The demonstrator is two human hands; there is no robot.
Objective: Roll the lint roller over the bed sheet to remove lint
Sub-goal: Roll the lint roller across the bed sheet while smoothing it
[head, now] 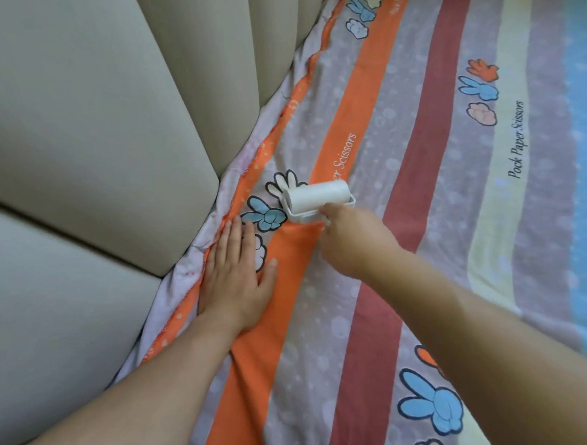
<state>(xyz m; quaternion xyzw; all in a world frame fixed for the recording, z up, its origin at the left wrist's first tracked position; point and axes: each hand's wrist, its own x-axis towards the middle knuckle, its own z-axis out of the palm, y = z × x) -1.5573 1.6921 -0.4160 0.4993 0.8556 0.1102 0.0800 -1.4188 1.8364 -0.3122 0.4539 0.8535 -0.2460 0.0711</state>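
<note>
Padded headboard (pixel 86 124) at 9 o'clock. Your left hand (pixel 235 273) lies flat, fingers straight, pinning the bed sheet (pixel 417 147). The lint roller (pixel 318 196) rests on the sheet at 2 o'clock from it, drum axis roughly 9-to-3. Your right hand (pixel 354 241), the nearer one, grips its hidden handle from 5 o'clock.

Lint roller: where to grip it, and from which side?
Grip the handle, from the near side, as the right hand does. The lint roller rests roll-down on the bed sheet; the roll must spin and the frame caps both ends, leaving only the handle, which points back toward the person and is mostly hidden in the fist.
</note>
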